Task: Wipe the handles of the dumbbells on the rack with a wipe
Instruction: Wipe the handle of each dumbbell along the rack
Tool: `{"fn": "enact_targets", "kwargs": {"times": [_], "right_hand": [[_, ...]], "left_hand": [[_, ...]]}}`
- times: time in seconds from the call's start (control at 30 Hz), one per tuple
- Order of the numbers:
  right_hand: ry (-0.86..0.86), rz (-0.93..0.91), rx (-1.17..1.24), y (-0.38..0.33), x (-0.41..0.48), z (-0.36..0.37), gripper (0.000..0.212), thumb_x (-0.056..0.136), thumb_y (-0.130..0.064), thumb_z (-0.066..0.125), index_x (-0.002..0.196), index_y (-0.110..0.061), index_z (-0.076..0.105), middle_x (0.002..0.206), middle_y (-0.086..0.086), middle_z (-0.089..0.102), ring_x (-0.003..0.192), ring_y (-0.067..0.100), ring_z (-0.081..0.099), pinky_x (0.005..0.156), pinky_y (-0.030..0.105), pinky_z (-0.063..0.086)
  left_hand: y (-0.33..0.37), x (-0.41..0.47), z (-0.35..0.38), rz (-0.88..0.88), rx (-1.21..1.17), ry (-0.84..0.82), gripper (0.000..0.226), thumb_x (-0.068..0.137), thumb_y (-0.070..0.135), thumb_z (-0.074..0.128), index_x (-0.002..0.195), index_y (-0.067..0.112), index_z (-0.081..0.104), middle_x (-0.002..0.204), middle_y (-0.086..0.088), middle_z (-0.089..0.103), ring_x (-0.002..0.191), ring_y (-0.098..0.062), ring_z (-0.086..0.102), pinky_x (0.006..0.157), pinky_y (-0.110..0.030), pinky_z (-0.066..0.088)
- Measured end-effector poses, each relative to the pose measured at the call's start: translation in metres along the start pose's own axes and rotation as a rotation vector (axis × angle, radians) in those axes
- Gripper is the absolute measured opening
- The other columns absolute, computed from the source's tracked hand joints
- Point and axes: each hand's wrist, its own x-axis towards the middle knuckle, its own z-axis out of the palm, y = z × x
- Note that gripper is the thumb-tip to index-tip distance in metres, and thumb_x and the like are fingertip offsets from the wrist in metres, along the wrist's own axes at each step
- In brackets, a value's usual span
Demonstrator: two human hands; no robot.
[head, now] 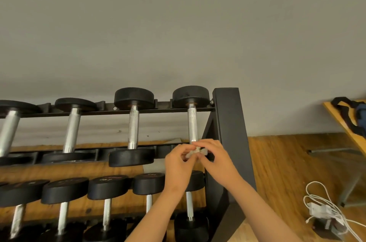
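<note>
left hand [179, 164]: is reaching up from below with fingers curling inward; the fingertips are pinching the left side of the wipe.
right hand [214, 157]: is arching over from the right with fingers bending down; the fingertips are gripping the wipe's right side and meeting the left hand's fingertips.
wipe [195, 153]: small, crumpled and greyish-white; it is sitting bunched between the two sets of fingertips, mostly covered by them.
handle [191, 124]: knurled chrome, rising straight above the hands; its lower end is disappearing behind the fingers. Cannot tell whether the wipe is touching it.
rightmost dumbbell [190, 95]: is lying on the top tier, its far black head above the hands and its near head hidden behind them.
rack upright [227, 122]: black steel post, standing just right of the right hand.
other top-tier dumbbells [133, 126]: are lining up to the left of the left hand, handles bare.
lower-tier dumbbells [108, 186]: are sitting below and left of the left forearm.
white cable [324, 208]: is lying coiled on the wood floor, well to the right of the right forearm.
</note>
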Motion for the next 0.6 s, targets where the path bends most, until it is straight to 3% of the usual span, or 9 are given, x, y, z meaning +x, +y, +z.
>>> {"fn": "enact_targets", "kwargs": {"times": [0.17, 0.23, 0.33, 0.4, 0.47, 0.53, 0.6], "right_hand": [[0.056, 0.052, 0.225, -0.004, 0.005, -0.019, 0.02, 0.088, -0.013, 0.067, 0.106, -0.022, 0.07, 0.101, -0.008, 0.067, 0.098, 0.009, 0.063, 0.085, 0.023, 0.053], [0.135, 0.085, 0.167, 0.0, 0.013, -0.024, 0.014, 0.086, -0.013, 0.07, 0.098, -0.021, 0.071, 0.096, -0.006, 0.067, 0.093, 0.005, 0.062, 0.081, 0.019, 0.051], [0.187, 0.118, 0.031, 0.013, 0.032, -0.028, 0.014, 0.084, -0.01, 0.072, 0.095, -0.017, 0.071, 0.099, -0.006, 0.063, 0.091, 0.0, 0.058, 0.078, 0.007, 0.044], [0.094, 0.156, -0.038, 0.021, 0.046, -0.026, 0.013, 0.083, -0.014, 0.073, 0.096, -0.014, 0.073, 0.1, -0.007, 0.059, 0.092, 0.001, 0.057, 0.079, 0.004, 0.043], [-0.014, 0.183, -0.075, 0.029, 0.057, -0.021, 0.01, 0.084, -0.017, 0.073, 0.093, -0.012, 0.074, 0.098, -0.005, 0.061, 0.091, 0.005, 0.058, 0.086, 0.013, 0.047], [-0.099, 0.219, -0.064, 0.033, 0.067, -0.019, 0.007, 0.083, -0.016, 0.073, 0.089, -0.013, 0.075, 0.092, -0.004, 0.064, 0.089, 0.009, 0.061, 0.086, 0.021, 0.05], [-0.182, 0.257, -0.036, 0.035, 0.078, -0.022, 0.004, 0.081, -0.016, 0.076, 0.084, -0.016, 0.074, 0.088, -0.004, 0.067, 0.087, 0.011, 0.064, 0.082, 0.021, 0.051]], "left_hand": [[0.02, 0.015, 0.005, -0.032, -0.152, -0.049, 0.012, 0.088, 0.003, 0.067, 0.092, 0.014, 0.067, 0.087, 0.006, 0.071, 0.085, -0.004, 0.068, 0.077, -0.015, 0.052], [0.017, 0.018, 0.004, -0.032, -0.117, -0.055, 0.017, 0.092, 0.003, 0.06, 0.101, 0.015, 0.067, 0.097, 0.007, 0.07, 0.094, -0.001, 0.065, 0.082, -0.012, 0.05], [-0.004, 0.033, 0.008, -0.098, 0.02, 0.108, 0.02, 0.097, 0.007, 0.051, 0.106, 0.021, 0.062, 0.105, 0.007, 0.064, 0.1, -0.001, 0.059, 0.088, -0.011, 0.045], [-0.017, 0.044, 0.016, -0.153, 0.07, 0.185, 0.015, 0.099, 0.014, 0.049, 0.108, 0.02, 0.06, 0.105, 0.005, 0.062, 0.101, -0.004, 0.057, 0.089, -0.016, 0.044], [-0.025, 0.051, 0.025, -0.18, 0.082, 0.204, 0.014, 0.101, 0.017, 0.047, 0.107, 0.018, 0.059, 0.1, 0.005, 0.061, 0.096, -0.004, 0.057, 0.087, -0.018, 0.045], [-0.028, 0.052, 0.029, -0.189, 0.071, 0.231, 0.014, 0.102, 0.017, 0.044, 0.102, 0.019, 0.058, 0.096, 0.006, 0.061, 0.091, 0.001, 0.056, 0.08, -0.012, 0.043], [-0.032, 0.052, 0.03, -0.19, 0.057, 0.254, 0.014, 0.101, 0.015, 0.044, 0.099, 0.021, 0.056, 0.093, 0.008, 0.062, 0.089, 0.007, 0.056, 0.076, -0.004, 0.041]]}}
